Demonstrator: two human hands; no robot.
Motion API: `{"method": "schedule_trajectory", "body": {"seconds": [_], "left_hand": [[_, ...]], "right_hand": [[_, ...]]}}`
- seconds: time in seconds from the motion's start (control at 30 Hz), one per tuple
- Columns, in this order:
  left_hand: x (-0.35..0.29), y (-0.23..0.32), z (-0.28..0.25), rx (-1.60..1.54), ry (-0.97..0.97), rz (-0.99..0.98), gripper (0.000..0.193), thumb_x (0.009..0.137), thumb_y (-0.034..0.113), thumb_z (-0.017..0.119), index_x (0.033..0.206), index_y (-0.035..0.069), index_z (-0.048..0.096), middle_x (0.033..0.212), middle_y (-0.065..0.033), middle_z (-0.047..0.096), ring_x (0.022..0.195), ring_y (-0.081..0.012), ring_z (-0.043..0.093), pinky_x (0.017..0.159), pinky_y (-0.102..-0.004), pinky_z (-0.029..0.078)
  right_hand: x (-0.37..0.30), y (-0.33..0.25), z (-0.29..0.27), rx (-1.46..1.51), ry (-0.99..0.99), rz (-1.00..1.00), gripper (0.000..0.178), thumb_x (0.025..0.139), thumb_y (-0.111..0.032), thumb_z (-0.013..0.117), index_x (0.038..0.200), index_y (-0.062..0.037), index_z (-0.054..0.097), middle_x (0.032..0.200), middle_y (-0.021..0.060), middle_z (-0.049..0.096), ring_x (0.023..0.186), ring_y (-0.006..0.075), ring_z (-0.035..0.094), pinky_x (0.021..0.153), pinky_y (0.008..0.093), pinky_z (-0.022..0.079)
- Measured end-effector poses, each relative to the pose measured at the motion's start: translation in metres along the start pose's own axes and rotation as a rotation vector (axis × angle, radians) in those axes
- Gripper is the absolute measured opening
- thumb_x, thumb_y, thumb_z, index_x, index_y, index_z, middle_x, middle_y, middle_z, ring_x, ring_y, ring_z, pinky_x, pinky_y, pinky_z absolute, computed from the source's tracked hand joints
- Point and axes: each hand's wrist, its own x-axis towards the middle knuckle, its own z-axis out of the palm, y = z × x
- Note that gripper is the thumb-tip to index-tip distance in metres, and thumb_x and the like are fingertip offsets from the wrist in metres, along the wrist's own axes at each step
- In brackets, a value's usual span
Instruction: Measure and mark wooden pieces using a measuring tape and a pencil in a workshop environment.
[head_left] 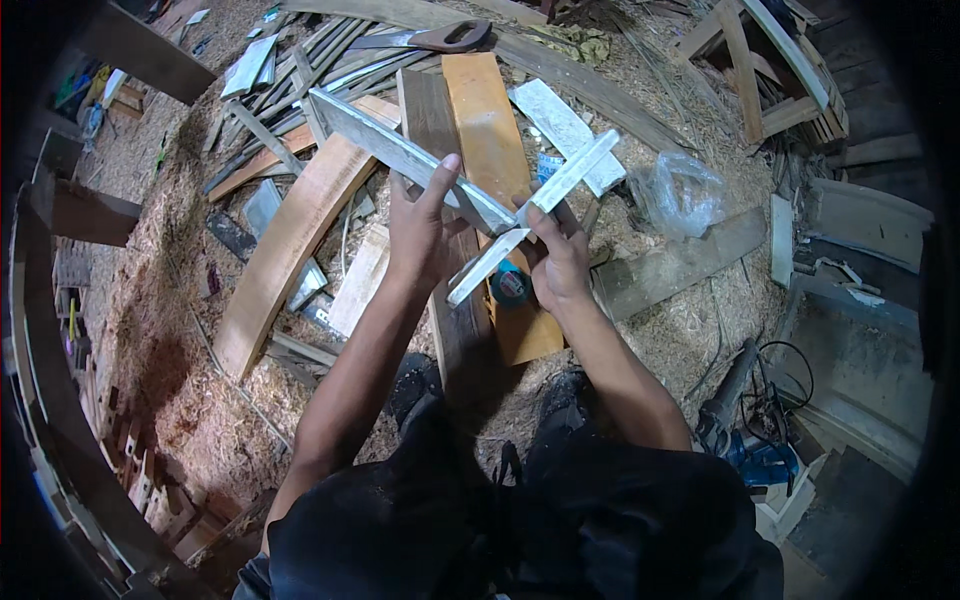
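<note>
My left hand (420,215) is closed around a long pale board (400,150), thumb along its upper edge. The board slants from the upper left down to the middle. Its near end meets a narrow whitish wooden strip (575,172), which my right hand (562,255) grips close to the meeting point. A second whitish length (485,268) continues past the board's end toward the lower left; I cannot tell whether it is the same piece. Below my hands lie a dark plank (462,330) and an orange-brown plank (485,110). A round teal-and-dark object (510,285) shows between them and the strip.
A handsaw (440,38) lies on scrap strips at the back. To the left is a broad curved plank (295,250), to the right a clear plastic bag (682,195). A blue corded power tool (765,460) sits at lower right. Wood shavings cover much of the floor.
</note>
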Motion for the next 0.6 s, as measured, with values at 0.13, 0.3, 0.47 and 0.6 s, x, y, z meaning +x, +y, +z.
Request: {"method": "schedule_trajectory", "body": {"seconds": [0.13,0.3,0.47,0.6], "left_hand": [[0.006,-0.010,-0.010,-0.040,-0.050,0.012,0.073,0.088,0.028,0.073,0.143,0.008,0.029,0.126,-0.0149,0.048,0.121,-0.0291,0.052,0.089,-0.0578,0.051],[0.008,-0.013,-0.008,-0.054,-0.073,0.029,0.063,0.090,0.025,0.071,0.138,0.007,0.033,0.123,-0.0128,0.048,0.118,-0.0274,0.052,0.091,-0.0550,0.051],[0.009,-0.013,-0.007,-0.037,-0.057,0.029,0.053,0.091,0.026,0.069,0.129,0.006,0.038,0.121,-0.0127,0.046,0.118,-0.0288,0.052,0.092,-0.0527,0.052],[0.011,-0.014,-0.008,-0.032,-0.064,0.054,0.051,0.090,0.027,0.070,0.124,0.005,0.040,0.119,-0.0128,0.046,0.119,-0.0291,0.052,0.091,-0.0532,0.052]], "right_hand": [[0.002,0.000,-0.003,-0.114,-0.009,-0.020,0.056,0.089,-0.020,0.074,0.137,-0.0036,0.051,0.120,0.0110,0.063,0.105,0.0182,0.062,0.091,0.0343,0.055],[0.002,0.000,-0.006,-0.109,0.026,0.014,0.057,0.089,-0.022,0.074,0.136,0.0010,0.050,0.118,0.0132,0.063,0.102,0.0190,0.064,0.088,0.0337,0.056],[0.003,0.001,-0.005,-0.112,0.012,0.008,0.059,0.088,-0.025,0.074,0.135,0.0026,0.051,0.116,0.0136,0.064,0.101,0.0190,0.064,0.088,0.0331,0.055],[0.002,0.001,-0.004,-0.037,0.012,0.075,0.053,0.087,-0.016,0.076,0.131,0.0027,0.052,0.114,0.0084,0.065,0.107,0.0154,0.062,0.092,0.0304,0.051]]}}
